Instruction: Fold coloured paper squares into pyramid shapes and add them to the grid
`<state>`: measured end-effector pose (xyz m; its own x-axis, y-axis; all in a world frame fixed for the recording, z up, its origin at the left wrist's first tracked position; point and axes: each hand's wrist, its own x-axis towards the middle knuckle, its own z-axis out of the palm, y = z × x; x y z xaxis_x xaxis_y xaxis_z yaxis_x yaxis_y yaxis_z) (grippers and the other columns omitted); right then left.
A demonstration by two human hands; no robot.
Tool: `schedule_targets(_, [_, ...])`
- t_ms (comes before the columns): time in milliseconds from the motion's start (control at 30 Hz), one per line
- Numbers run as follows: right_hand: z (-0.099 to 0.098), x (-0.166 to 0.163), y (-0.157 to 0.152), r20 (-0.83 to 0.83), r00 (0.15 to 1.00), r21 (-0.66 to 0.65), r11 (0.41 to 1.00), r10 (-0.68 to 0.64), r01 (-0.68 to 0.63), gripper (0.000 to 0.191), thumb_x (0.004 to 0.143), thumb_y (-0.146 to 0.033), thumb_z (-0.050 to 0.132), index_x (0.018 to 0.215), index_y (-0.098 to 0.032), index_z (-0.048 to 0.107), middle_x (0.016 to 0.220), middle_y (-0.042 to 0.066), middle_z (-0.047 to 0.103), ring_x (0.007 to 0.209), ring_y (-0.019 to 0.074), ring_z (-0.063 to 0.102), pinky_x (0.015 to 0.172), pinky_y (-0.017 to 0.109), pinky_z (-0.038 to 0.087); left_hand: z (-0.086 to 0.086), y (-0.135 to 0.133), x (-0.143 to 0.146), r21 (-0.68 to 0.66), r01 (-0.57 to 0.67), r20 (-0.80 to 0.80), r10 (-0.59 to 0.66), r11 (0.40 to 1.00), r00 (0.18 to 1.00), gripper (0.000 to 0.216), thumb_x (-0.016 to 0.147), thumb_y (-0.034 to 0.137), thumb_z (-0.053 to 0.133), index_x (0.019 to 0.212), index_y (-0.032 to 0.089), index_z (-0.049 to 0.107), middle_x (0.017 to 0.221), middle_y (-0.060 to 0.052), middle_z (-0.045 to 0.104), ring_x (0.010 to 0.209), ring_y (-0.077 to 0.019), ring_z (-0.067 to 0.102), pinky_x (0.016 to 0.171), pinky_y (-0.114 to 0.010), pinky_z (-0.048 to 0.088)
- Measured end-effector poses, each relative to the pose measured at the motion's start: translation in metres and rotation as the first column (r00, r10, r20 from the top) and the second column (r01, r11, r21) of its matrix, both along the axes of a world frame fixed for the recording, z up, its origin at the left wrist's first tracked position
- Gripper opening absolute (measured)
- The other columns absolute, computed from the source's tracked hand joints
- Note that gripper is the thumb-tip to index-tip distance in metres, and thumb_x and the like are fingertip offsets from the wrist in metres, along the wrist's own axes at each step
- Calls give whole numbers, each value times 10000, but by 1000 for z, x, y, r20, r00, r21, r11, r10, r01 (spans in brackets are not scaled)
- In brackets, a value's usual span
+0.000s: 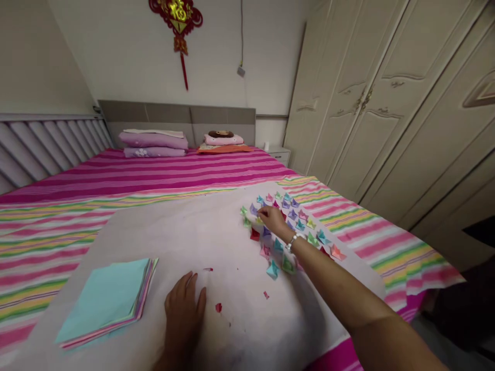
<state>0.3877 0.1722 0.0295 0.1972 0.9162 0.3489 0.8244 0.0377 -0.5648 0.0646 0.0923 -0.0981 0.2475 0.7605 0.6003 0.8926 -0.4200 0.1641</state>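
Note:
My left hand (183, 306) lies on the large white sheet (181, 226) with its fingers stretched out, holding nothing. To its left is a stack of square coloured paper (110, 288), light blue on top. My right hand (274, 219) reaches over a cluster of small folded paper boats at the sheet's right side, its fingertips pinched together. What is between them, if anything, is too small to make out. A purple paper boat (253, 208) and a red one (254, 234) stand close to these fingers; a light blue one (273, 270) is nearer me. My forearm hides part of the cluster.
Small red scraps (218, 307) lie on the sheet. Beneath it is a striped bedspread (34, 247). Folded purple bedding (154, 144) sits by the headboard (166, 113). A cream wardrobe (371, 118) stands on the right, a bed rail (50, 147) on the left.

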Motion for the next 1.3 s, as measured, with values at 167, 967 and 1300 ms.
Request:
schedule_targets(167, [5, 27, 51, 67, 987, -133, 979, -145, 153, 296, 930, -316, 561, 1190, -175, 566, 1207, 88, 587, 1000, 216, 614, 838, 418, 533, -6, 3, -3, 40, 11, 2, -11, 999, 1000, 347, 881, 285, 452, 1156, 116, 579, 1185, -189, 628, 1100, -321, 562, 929, -486, 402])
schedule_targets(967, [-19, 10, 109, 207, 945, -213, 932, -252, 295, 223, 918, -243, 560, 1085, -117, 637, 1138, 147, 626, 1044, 271, 596, 896, 457, 476, 1, -8, 1, 29, 34, 9, -34, 999, 999, 348, 853, 190, 498, 1194, 148, 552, 1142, -150, 650, 1083, -273, 579, 960, -437, 407])
schedule_targets(1300, [-43, -120, 16, -178, 966, 148, 976, 186, -161, 222, 840, -264, 515, 921, -155, 691, 941, 116, 697, 895, 250, 611, 801, 370, 460, 11, -14, 8, -11, 68, 189, -65, 998, 980, 340, 842, 154, 508, 1178, 136, 560, 1160, -156, 634, 1121, -286, 563, 975, -476, 409])
